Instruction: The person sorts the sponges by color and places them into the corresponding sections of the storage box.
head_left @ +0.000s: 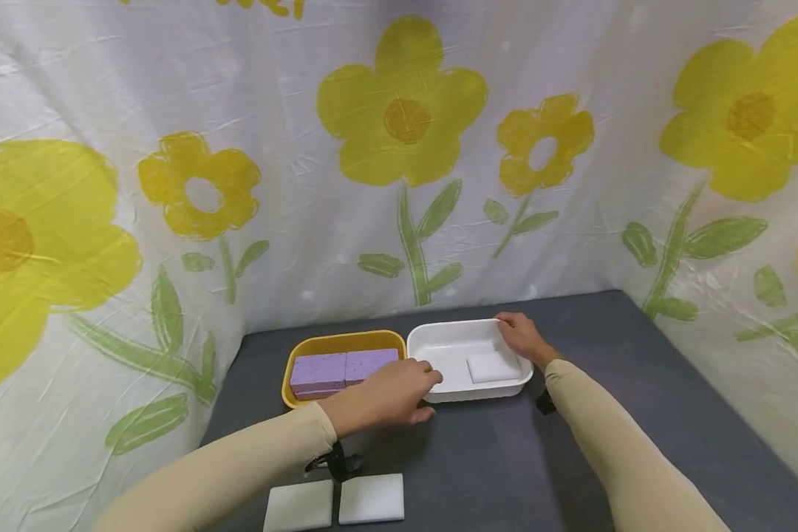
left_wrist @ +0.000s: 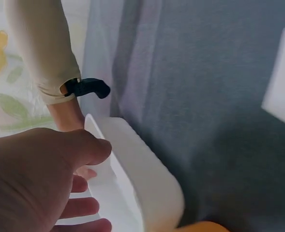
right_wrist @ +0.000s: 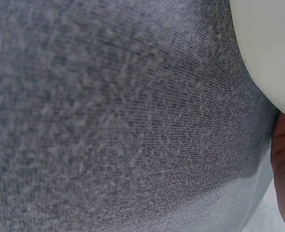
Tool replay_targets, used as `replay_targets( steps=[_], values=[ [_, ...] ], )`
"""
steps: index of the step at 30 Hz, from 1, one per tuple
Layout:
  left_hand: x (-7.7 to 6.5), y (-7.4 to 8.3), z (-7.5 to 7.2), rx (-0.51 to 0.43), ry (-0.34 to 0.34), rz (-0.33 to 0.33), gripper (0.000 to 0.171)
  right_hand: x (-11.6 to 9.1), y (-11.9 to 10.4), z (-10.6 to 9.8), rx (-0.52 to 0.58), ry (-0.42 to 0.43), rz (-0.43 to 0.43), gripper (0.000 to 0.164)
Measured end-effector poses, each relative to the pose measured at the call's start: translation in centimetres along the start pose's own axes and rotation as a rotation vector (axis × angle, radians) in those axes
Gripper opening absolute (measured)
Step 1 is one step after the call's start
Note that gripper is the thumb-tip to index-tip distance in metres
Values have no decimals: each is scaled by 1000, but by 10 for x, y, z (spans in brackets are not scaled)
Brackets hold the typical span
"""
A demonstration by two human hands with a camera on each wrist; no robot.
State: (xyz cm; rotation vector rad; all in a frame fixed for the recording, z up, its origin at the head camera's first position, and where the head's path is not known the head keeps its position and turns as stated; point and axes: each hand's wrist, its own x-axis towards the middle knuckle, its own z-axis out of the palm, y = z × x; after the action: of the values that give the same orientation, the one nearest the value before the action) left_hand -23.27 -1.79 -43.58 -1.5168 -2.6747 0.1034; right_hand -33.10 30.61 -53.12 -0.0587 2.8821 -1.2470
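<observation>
The left hand [head_left: 386, 391] grips the white tray's [head_left: 452, 336] near-left rim; the right hand [head_left: 519, 334] grips its far-right rim. Inside lies a white sponge [head_left: 493, 367]. A yellow tray [head_left: 346, 341] of purple sponges [head_left: 342, 367] touches its left side; the bench's [head_left: 638, 384] right stays open.

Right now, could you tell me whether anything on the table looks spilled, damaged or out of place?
Nothing stands out. The purple sponges lie neatly in the yellow tray, one white sponge lies in the white tray, and two more sit side by side at the near edge.
</observation>
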Motion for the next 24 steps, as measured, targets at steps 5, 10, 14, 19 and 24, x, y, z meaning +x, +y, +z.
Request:
replay_targets(
  steps=[5,10,14,19,24],
  values=[
    [-34,-7,-1,-25,-34,-13,48,1,2,0,0,3,-28,40],
    [-64,-9,-3,-44,-86,-45,54,0,3,-2,-8,14,-44,38],
    [-86,-4,-6,-93,-120,-62,60,-1,2,-6,-7,20,-51,38],
    [-106,5,-4,-179,-177,-83,66,-2,3,-10,-15,39,-48,37],
    [-123,10,7,-219,-196,-103,70,-4,3,-10,-10,29,-45,40]
  ],
)
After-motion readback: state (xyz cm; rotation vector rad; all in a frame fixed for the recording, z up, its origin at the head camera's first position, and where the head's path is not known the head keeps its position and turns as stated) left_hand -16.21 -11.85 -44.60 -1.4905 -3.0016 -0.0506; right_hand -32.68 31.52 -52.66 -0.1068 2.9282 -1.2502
